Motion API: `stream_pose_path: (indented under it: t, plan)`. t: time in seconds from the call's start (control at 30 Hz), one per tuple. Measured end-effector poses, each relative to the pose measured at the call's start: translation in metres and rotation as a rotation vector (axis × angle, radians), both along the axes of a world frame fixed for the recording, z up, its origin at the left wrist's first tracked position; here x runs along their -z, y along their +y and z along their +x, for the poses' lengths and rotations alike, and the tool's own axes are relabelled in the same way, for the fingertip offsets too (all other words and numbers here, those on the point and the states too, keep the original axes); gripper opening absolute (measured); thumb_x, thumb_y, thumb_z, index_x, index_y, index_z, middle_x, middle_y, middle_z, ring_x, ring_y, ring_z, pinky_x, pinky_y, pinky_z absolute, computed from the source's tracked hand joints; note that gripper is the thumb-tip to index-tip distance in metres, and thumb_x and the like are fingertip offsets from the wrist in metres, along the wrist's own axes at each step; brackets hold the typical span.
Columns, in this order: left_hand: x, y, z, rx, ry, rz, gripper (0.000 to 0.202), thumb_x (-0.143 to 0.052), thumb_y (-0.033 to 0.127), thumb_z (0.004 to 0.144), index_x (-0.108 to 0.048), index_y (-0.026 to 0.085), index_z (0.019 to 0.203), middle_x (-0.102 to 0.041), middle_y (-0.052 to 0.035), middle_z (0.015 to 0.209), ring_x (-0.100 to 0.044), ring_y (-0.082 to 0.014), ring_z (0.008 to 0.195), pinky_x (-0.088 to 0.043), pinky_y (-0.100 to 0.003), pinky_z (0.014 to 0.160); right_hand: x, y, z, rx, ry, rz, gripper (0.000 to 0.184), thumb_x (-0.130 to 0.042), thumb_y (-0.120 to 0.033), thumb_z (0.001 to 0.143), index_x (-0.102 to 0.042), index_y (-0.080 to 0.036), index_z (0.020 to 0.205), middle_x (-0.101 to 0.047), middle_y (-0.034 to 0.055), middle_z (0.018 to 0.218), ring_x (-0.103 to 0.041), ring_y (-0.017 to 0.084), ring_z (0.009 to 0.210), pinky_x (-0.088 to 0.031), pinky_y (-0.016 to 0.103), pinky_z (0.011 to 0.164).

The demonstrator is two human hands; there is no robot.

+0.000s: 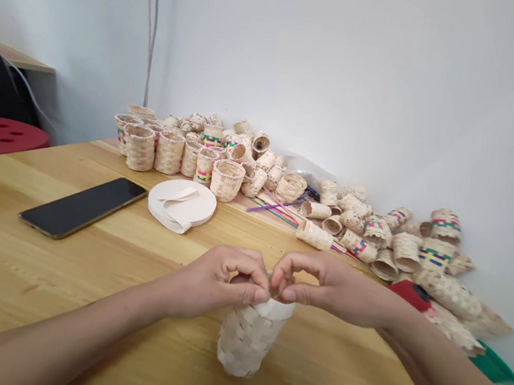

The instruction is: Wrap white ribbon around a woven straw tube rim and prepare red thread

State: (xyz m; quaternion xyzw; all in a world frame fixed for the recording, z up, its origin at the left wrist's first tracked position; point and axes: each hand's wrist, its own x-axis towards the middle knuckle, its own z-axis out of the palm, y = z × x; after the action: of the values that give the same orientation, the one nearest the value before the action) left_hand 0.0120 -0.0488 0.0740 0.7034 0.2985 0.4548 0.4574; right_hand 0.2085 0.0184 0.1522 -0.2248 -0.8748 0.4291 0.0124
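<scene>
"Where is the little basket (250, 337)?"

"In front of the person, well in from the far edge of the wooden surface (4, 276). It tilts a bit, and I can't tell if its bottom touches down."

"What are the hands doing?"

"The left hand (227, 277) pinches its rim. The right hand (334, 285) has bent fingers at the top, but I can't tell if they grip. Both hide some of the rim."

"What else is around?"

"Baskets standing up (168, 154) crowd the far left corner. More lie in a messy heap (377, 232) along the far edge, by the wall, with colored strips (274, 205) poking out. A flat white roll (182, 205) sits in front of the standing ones. A black phone (82, 206) lies beside it, toward the left edge. Past that edge is a red stool (23, 130)."
</scene>
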Motion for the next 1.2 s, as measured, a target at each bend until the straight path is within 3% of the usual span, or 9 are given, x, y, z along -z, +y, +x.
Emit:
stream_pose_path:
  t: [0.13, 0.23, 0.37, 0.43, 0.5, 0.7, 0.93, 1.2]
  plan:
    - [0.000, -0.002, 0.003, -0.020, 0.018, 0.053, 0.013, -0.061, 0.021, 0.083, -0.067, 0.015, 0.074, -0.059, -0.0013, 0.077, -0.053, -0.0125, 0.070, -0.040, -0.023, 0.064, 0.002, -0.003, -0.002, 0.034, 0.048, -0.014, 0.012, -0.063, -0.016, 0.082, -0.055, -0.020, 0.090, -0.062, -0.0029, 0.081, -0.056, 0.012, 0.076, -0.044, 0.023, 0.069]
    - [0.000, -0.002, 0.004, -0.070, 0.032, 0.109, 0.011, -0.060, 0.018, 0.083, -0.067, 0.015, 0.075, -0.061, -0.0016, 0.077, -0.054, -0.0132, 0.072, -0.041, -0.023, 0.067, 0.002, -0.006, -0.005, 0.019, 0.054, 0.075, 0.009, -0.062, -0.015, 0.083, -0.057, -0.020, 0.088, -0.063, -0.0030, 0.081, -0.058, 0.013, 0.076, -0.045, 0.024, 0.069]
    - [-0.001, 0.001, 0.002, -0.304, 0.032, 0.223, 0.014, -0.059, 0.017, 0.083, -0.066, 0.015, 0.071, -0.060, -0.0013, 0.070, -0.053, -0.0139, 0.069, -0.040, -0.024, 0.065, 0.003, -0.010, -0.002, 0.123, 0.197, 0.541, 0.010, -0.053, -0.018, 0.091, -0.062, -0.022, 0.094, -0.066, 0.0015, 0.095, -0.058, 0.017, 0.091, -0.043, 0.032, 0.083]
    - [0.000, 0.001, 0.001, -0.397, 0.066, 0.295, 0.013, -0.059, 0.016, 0.083, -0.067, 0.016, 0.073, -0.061, -0.0014, 0.071, -0.053, -0.0134, 0.068, -0.040, -0.024, 0.063, 0.009, -0.015, 0.001, 0.164, 0.257, 0.767, 0.012, -0.051, -0.019, 0.093, -0.063, -0.022, 0.094, -0.065, 0.0036, 0.092, -0.057, 0.019, 0.090, -0.042, 0.034, 0.081]
    - [0.002, 0.001, 0.002, -0.448, 0.114, 0.378, 0.013, -0.059, 0.014, 0.084, -0.068, 0.016, 0.076, -0.061, -0.0013, 0.072, -0.054, -0.0128, 0.068, -0.039, -0.023, 0.063, 0.020, -0.021, 0.003, 0.173, 0.281, 0.862, 0.010, -0.053, -0.021, 0.092, -0.063, -0.020, 0.095, -0.064, 0.0045, 0.087, -0.056, 0.020, 0.084, -0.043, 0.033, 0.074]
    - [0.010, 0.000, 0.010, -0.483, 0.210, 0.568, 0.011, -0.057, 0.012, 0.086, -0.066, 0.015, 0.081, -0.063, -0.0043, 0.080, -0.057, -0.0147, 0.076, -0.042, -0.024, 0.068, 0.051, -0.029, 0.002, 0.281, 0.271, 0.854, 0.007, -0.056, -0.020, 0.090, -0.058, -0.019, 0.097, -0.062, 0.0038, 0.085, -0.056, 0.020, 0.080, -0.042, 0.031, 0.069]
    - [0.013, 0.003, 0.008, -0.356, 0.272, 0.562, 0.020, -0.049, 0.009, 0.089, -0.066, 0.017, 0.096, -0.066, -0.0061, 0.090, -0.060, -0.0157, 0.084, -0.046, -0.024, 0.074, 0.062, -0.020, 0.007, 0.394, 0.302, 0.805, 0.006, -0.059, -0.016, 0.088, -0.059, -0.021, 0.092, -0.063, 0.0014, 0.085, -0.057, 0.018, 0.080, -0.040, 0.029, 0.070]
    - [0.016, 0.002, 0.009, -0.404, 0.311, 0.563, 0.028, -0.055, 0.010, 0.085, -0.063, 0.019, 0.110, -0.069, -0.0057, 0.095, -0.062, -0.0168, 0.087, -0.049, -0.027, 0.077, 0.069, -0.012, 0.015, 0.295, 0.385, 0.679, 0.011, -0.052, -0.015, 0.092, -0.059, -0.020, 0.086, -0.061, 0.0005, 0.081, -0.056, 0.016, 0.079, -0.041, 0.026, 0.070]
